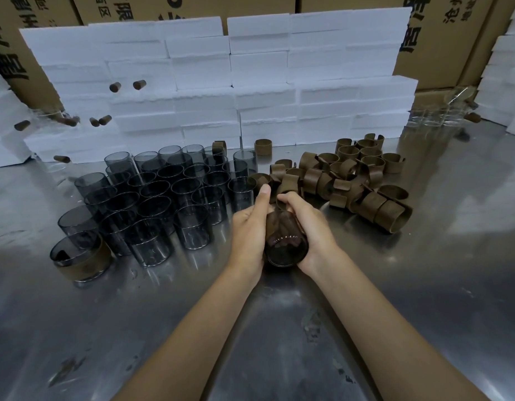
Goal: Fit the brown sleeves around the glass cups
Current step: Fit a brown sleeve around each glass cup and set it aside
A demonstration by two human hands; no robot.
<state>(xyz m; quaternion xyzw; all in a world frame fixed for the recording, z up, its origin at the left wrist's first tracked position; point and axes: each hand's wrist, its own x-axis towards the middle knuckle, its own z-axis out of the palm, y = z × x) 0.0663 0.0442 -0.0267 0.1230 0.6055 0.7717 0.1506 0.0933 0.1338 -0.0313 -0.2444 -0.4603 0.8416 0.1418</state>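
Note:
A smoky glass cup lies tilted between both hands, its open mouth toward me, with a brown sleeve wrapped round its body. My left hand grips the cup's left side, thumb stretched up along it. My right hand grips the right side, its fingers curled over the sleeve's far edge. Several bare glass cups stand upright in a cluster to the left. A pile of loose brown sleeves lies to the right. One sleeved cup stands at the front left.
The work surface is a shiny metal table. White foam blocks are stacked as a wall behind, with cardboard boxes beyond. More clear glasses stand at the back right. Small brown corks lie on the foam at the left.

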